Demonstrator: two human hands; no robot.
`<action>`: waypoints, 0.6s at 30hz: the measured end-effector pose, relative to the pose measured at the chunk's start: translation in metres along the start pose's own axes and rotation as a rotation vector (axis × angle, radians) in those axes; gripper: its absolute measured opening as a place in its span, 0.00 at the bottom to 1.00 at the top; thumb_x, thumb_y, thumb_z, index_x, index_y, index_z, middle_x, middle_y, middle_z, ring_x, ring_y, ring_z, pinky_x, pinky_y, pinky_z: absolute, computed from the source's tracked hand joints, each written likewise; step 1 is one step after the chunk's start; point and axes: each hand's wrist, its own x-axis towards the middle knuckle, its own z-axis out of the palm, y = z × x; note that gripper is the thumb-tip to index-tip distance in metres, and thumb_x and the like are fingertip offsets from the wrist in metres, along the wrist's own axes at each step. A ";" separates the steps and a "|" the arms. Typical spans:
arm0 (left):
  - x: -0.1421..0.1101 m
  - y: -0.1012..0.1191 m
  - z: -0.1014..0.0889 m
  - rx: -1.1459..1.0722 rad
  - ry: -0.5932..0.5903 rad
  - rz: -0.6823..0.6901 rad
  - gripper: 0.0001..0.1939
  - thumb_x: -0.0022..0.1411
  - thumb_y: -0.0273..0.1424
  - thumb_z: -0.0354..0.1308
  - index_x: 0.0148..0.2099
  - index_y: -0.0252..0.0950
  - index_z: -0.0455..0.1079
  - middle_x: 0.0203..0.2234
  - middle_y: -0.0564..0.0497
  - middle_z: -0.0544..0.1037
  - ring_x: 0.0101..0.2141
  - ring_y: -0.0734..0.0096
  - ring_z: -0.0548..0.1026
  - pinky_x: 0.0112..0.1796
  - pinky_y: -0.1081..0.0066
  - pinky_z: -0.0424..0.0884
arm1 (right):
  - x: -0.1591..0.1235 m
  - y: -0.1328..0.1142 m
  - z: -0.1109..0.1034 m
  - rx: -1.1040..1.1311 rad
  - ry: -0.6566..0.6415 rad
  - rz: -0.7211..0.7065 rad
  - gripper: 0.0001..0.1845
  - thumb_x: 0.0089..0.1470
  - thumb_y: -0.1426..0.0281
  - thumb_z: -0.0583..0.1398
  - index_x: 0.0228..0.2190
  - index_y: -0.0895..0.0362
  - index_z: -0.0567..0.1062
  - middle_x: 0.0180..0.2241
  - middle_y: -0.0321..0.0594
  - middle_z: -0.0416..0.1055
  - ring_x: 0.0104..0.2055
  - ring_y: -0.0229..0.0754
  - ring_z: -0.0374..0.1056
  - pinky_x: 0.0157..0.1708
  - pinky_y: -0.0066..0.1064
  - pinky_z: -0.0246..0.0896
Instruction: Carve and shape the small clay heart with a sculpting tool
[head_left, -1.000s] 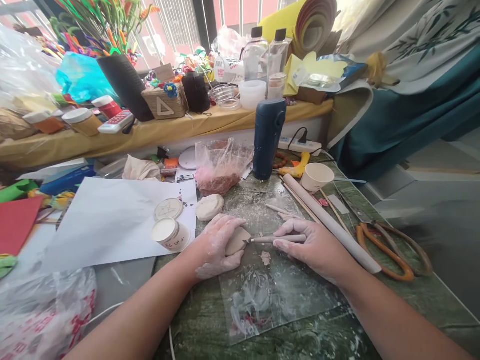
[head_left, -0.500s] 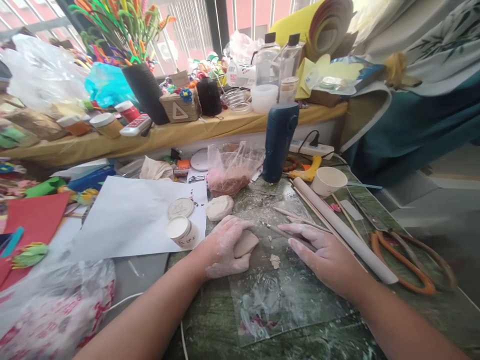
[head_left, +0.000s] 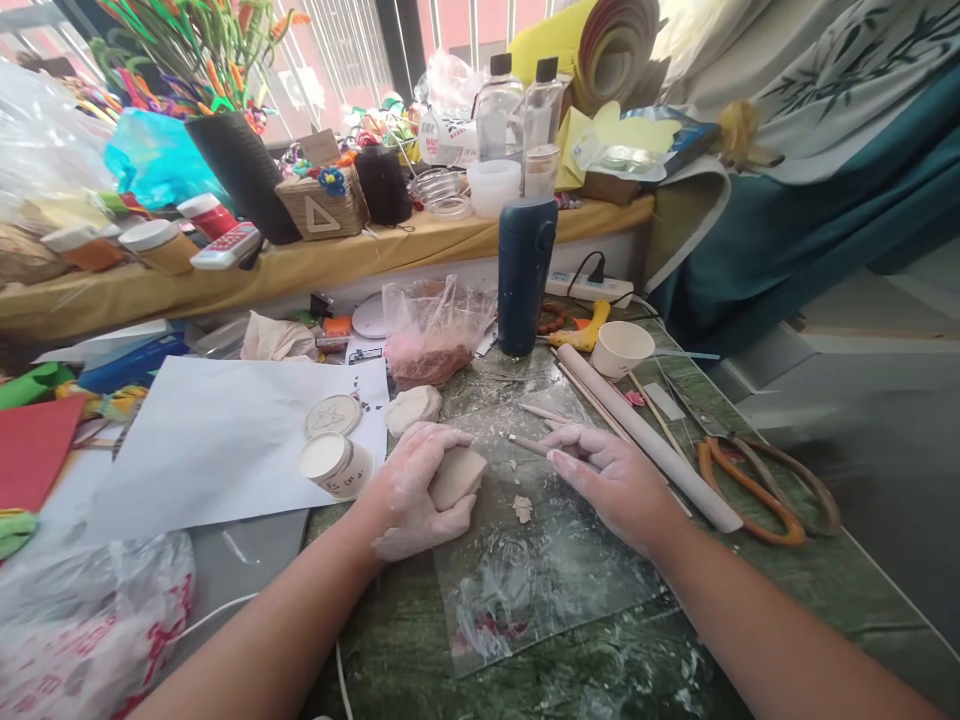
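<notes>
My left hand, dusted white, is closed around a flat-sided piece of pale clay. In my right hand a thin stick-like tool is gripped, its tip pointing left toward the clay but apart from it. Both hands are over a clear plastic sheet smeared with white residue. A small clay scrap lies on the sheet between them. Just behind my left hand sits a rounded lump of clay. Another pale thin tool lies beyond my right hand.
A paper cup and a star-marked disc stand left on white paper. Behind are a bagged pink mass and a blue bottle. To the right lie a roller, a paper cup and orange-handled scissors.
The view has swung slightly right, so everything sits further left. The clay is tilted up more in my left hand, and the right hand's tool has shifted slightly.
</notes>
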 end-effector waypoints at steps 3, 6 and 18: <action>0.007 0.002 0.012 -0.006 -0.024 -0.005 0.27 0.56 0.30 0.63 0.58 0.40 0.64 0.50 0.43 0.74 0.51 0.52 0.73 0.54 0.51 0.72 | 0.000 0.002 -0.001 0.108 0.035 0.036 0.20 0.62 0.55 0.60 0.49 0.53 0.79 0.29 0.38 0.73 0.27 0.42 0.66 0.30 0.34 0.63; 0.009 -0.001 0.019 0.002 -0.113 -0.002 0.30 0.58 0.30 0.63 0.62 0.38 0.62 0.52 0.41 0.74 0.54 0.51 0.72 0.56 0.50 0.70 | -0.006 -0.003 -0.004 -0.018 0.030 0.035 0.22 0.65 0.56 0.58 0.55 0.50 0.77 0.35 0.42 0.78 0.32 0.46 0.72 0.34 0.38 0.68; 0.003 -0.014 0.007 -0.023 -0.236 0.085 0.33 0.66 0.38 0.62 0.70 0.42 0.60 0.62 0.41 0.71 0.62 0.50 0.68 0.63 0.48 0.64 | -0.042 0.005 0.000 -0.659 -0.010 -0.248 0.24 0.68 0.63 0.53 0.61 0.48 0.73 0.58 0.43 0.76 0.58 0.55 0.73 0.56 0.50 0.70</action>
